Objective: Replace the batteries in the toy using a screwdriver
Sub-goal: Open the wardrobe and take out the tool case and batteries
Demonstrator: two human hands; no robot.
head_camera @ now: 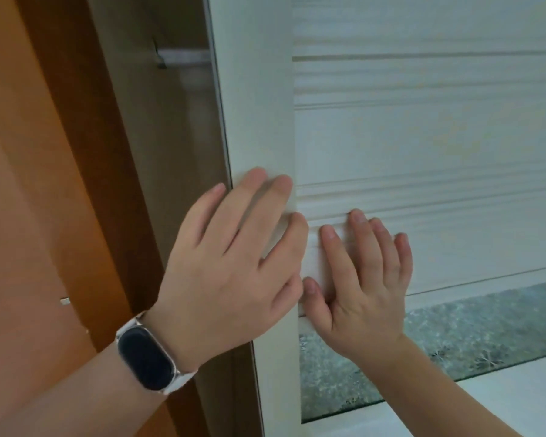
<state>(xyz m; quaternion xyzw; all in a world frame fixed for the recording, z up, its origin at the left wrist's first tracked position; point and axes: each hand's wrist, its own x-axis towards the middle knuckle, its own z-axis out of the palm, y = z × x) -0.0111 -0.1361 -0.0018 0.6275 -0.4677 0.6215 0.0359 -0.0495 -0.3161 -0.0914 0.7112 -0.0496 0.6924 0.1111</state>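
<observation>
At the left stands an orange-brown wooden panel (pixel 29 184), and beside it a dim gap shows what may be a pale rail (pixel 183 56), too blurred to be sure. The left hand (pixel 230 269), a white-strapped watch (pixel 147 357) on its wrist, lies flat on the left upright of a white door (pixel 259 105), fingers straight, slightly spread, holding nothing. Just right of it, thumbs nearly touching, the right hand (pixel 366 288) presses straight fingers against the door's ribbed panel (pixel 423 137), above a frosted glass strip (pixel 454 335); where the toy and screwdriver are cannot be told.
</observation>
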